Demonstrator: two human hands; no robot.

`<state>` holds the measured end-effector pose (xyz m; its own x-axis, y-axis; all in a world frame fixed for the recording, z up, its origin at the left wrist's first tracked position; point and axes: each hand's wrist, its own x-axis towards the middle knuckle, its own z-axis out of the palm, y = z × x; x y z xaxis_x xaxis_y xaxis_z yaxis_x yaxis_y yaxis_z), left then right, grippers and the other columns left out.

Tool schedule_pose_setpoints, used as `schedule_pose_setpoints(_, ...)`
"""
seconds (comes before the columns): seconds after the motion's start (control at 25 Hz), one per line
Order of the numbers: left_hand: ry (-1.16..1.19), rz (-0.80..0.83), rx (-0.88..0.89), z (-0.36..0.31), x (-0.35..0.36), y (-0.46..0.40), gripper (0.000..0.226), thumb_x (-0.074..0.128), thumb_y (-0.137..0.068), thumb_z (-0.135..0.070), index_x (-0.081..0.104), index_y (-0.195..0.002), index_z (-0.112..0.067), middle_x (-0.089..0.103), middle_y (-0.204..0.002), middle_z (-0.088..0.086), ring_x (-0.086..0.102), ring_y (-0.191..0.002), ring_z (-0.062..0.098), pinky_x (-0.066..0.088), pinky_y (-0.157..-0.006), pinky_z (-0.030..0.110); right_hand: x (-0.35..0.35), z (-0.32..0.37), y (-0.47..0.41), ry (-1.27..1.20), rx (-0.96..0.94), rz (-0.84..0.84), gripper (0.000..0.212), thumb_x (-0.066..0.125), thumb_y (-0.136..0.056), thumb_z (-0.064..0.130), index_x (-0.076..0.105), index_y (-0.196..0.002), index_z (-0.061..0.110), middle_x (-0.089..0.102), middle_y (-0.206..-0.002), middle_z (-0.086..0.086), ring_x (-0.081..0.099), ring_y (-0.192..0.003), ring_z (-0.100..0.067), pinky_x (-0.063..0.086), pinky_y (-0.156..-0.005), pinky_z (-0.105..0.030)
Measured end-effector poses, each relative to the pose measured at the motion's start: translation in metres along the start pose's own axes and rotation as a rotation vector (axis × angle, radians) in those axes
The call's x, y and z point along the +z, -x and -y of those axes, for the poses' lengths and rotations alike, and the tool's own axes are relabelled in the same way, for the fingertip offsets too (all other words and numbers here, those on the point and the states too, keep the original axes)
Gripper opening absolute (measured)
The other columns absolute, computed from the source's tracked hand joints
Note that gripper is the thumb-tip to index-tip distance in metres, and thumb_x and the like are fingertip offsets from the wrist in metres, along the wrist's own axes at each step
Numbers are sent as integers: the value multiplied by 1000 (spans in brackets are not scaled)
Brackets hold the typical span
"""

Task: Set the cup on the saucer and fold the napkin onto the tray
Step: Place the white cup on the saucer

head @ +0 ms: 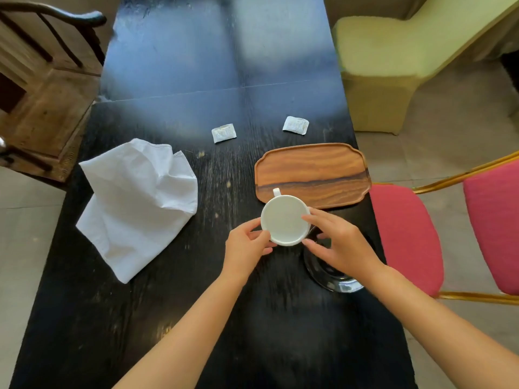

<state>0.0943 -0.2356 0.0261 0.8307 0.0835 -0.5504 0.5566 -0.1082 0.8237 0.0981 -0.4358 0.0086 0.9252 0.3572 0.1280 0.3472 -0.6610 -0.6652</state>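
Both hands hold the white cup [284,220] just above the dark table [174,318]: the left hand [247,248] pinches the near-left rim with thumb and fingertips, and the right hand [341,245] grips the right side, its fingers curled over the rim. The cup stands upright, mouth to the camera, and its small handle [276,191] points away from the person, toward the wooden tray [313,171]; its far edge overlaps the tray's near rim in this view.

The saucer [330,273] appears to be the glassy dark dish under the right wrist — near and to the right of the cup, largely hidden by that hand, so its outline is hard to read. The coming move, as I judge it, is a short carry toward the person and rightward; the right hand is nearer the saucer and is also in its way.

The napkin [137,203] lies crumpled and unfolded well to the left, closer to the left hand, its long axis running from far-right to near-left. The tray's long axis runs left to right — it is bare.
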Motion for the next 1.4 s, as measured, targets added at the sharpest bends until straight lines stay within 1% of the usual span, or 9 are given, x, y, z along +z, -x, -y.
schedule_pose_setpoints(0.08,-1,12,10,4,20,10,34,61,-83,-11,61,-116,-21,74,-84,3,71,-78,11,58,-68,25,-9,3,16,-257,280,-93,57,74,-76,14,52,-128,15,62,-114,5,62,-102,-7,56,-77,-21)
schedule_pose_setpoints(0.16,-19,42,13,8,39,17,35,60,-83,-12,61,-117,-21,74,-87,3,71,-79,11,58,-71,27,-15,2,31,-358,478,-219,47,72,-77,10,58,-121,18,64,-105,10,62,-96,0,54,-78,-17)
schedule_pose_setpoints(0.28,-57,81,0,15,63,22,37,60,-84,-12,60,-120,-20,74,-91,3,71,-81,12,58,-73,29,-21,-9,52,-368,589,-282,35,67,-78,4,65,-111,19,67,-102,11,63,-96,-3,48,-79,-7)
schedule_pose_setpoints(0.36,-87,96,-16,21,77,24,39,59,-84,-12,59,-123,-21,74,-92,2,70,-82,12,58,-75,30,-23,-19,64,-371,640,-284,35,66,-79,3,65,-111,18,67,-104,8,63,-97,-5,47,-79,-8)
schedule_pose_setpoints(0.52,-124,104,-54,30,97,25,41,60,-86,-12,55,-125,-21,72,-93,-1,70,-82,11,58,-75,28,-26,-32,78,-375,671,-288,34,66,-79,2,65,-109,17,67,-100,9,63,-94,-5,49,-84,-20)
schedule_pose_setpoints(0.88,-150,99,-93,39,106,27,42,59,-88,-14,52,-129,-21,70,-104,3,68,-88,12,58,-76,28,-18,-44,88,-393,687,-274,33,64,-79,0,65,-107,18,68,-99,7,64,-92,-3,51,-87,-24)
schedule_pose_setpoints(0.96,-156,108,-106,39,105,25,43,58,-89,-14,50,-130,-21,69,-103,1,67,-88,11,58,-74,27,-18,-42,88,-387,680,-270,35,65,-80,2,64,-110,19,67,-100,9,62,-92,-1,51,-86,-22)
schedule_pose_setpoints(1.12,-217,67,-60,41,102,24,47,59,-89,-16,47,-133,-22,68,-112,5,68,-85,10,58,-70,24,-14,-41,89,-345,670,-249,41,65,-80,5,61,-117,21,65,-107,8,60,-92,2,43,-78,-7)
schedule_pose_setpoints(1.4,-210,56,-43,44,104,27,42,60,-88,-16,52,-129,-21,67,-116,6,67,-84,9,56,-66,19,-14,-42,92,-353,690,-248,39,64,-80,2,63,-115,21,67,-106,7,61,-91,2,44,-78,-8)
